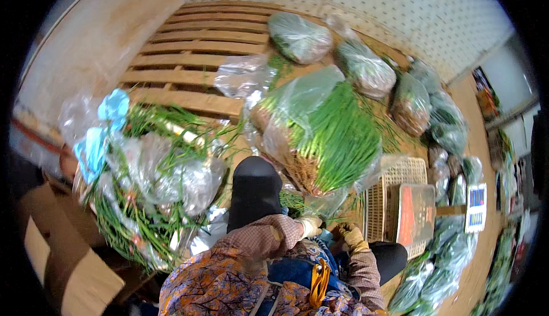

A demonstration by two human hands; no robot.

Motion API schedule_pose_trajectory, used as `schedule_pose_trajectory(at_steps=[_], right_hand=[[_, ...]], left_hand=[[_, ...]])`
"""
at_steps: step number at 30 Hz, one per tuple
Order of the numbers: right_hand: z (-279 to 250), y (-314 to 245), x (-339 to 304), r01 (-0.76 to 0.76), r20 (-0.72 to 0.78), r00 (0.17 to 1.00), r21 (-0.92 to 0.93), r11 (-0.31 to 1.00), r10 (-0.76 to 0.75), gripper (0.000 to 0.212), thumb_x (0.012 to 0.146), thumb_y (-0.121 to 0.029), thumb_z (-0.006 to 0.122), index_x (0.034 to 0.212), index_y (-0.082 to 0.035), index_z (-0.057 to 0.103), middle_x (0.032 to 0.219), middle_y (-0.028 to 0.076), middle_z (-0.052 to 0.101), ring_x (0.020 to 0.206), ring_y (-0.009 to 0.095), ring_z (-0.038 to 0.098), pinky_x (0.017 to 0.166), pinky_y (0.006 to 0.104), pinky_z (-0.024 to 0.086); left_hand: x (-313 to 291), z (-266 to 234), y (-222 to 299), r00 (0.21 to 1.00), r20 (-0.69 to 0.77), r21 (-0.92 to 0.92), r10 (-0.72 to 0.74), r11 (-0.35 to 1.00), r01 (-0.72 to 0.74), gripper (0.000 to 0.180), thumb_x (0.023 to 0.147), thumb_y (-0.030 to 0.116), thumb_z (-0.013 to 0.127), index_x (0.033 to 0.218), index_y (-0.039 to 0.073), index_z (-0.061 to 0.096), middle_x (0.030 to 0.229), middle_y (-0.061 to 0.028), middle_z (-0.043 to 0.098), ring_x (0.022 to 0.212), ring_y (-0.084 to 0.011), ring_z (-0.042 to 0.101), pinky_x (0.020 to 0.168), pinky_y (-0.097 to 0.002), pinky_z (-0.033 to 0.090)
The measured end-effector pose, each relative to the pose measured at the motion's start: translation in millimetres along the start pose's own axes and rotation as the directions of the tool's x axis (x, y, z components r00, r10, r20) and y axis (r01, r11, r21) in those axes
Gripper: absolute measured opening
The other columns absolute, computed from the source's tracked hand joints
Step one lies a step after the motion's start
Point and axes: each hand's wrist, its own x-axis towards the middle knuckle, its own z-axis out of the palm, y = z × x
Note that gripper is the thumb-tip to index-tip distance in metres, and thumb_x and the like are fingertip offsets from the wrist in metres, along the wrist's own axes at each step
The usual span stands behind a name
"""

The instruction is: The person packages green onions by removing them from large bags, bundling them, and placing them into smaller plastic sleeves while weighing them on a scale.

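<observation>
A thick bunch of spring onions (349, 136) is lying just ahead of the knees, spilling from an open clear bag (314, 96); its long leaves are showing bright green, its stems paling toward tangled brown roots. To its right, a beige slatted basket (407, 170) is standing partly behind a reddish panel (414, 216) (its dark marks are looking too blurred to read). Farther off, a full clear bag (298, 39) is holding more greens. A white display (476, 207) is bearing blue patches, illegible here. The 2 gloved hands, left hand (311, 226) and right hand (353, 239), are meeting near the lap; whether their fingers are gripping anything, I cannot tell.
</observation>
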Motion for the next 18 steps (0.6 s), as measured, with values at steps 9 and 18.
schedule_pose_trajectory(at_steps=[9,18], right_hand=[[8.7,16.4,-36.9,-0.082,-0.102,0.991,0.06,0.995,0.088,0.025,0.08,-0.017,0.06,0.099,-0.001,0.06,0.09,0.012,0.063,0.083,0.019,0.058,0.074,0.0296,0.044],[16.1,132.3,-53.4,-0.166,-0.197,0.966,0.022,0.986,0.167,0.016,0.077,-0.014,0.055,0.089,-0.005,0.06,0.086,0.015,0.062,0.083,0.032,0.059,0.072,0.0368,0.046]], left_hand=[[2.6,4.6,51.2,0.963,0.235,0.025,0.133,0.989,-0.143,0.037,0.078,0.034,0.051,0.091,0.001,0.057,0.093,-0.0196,0.056,0.09,-0.0341,0.054,0.077,-0.0423,0.042],[17.7,-11.3,105.5,0.902,0.131,-0.081,0.411,0.911,-0.404,0.036,0.081,0.034,0.05,0.101,0.004,0.055,0.102,-0.0164,0.055,0.097,-0.0317,0.051,0.083,-0.0398,0.039]])
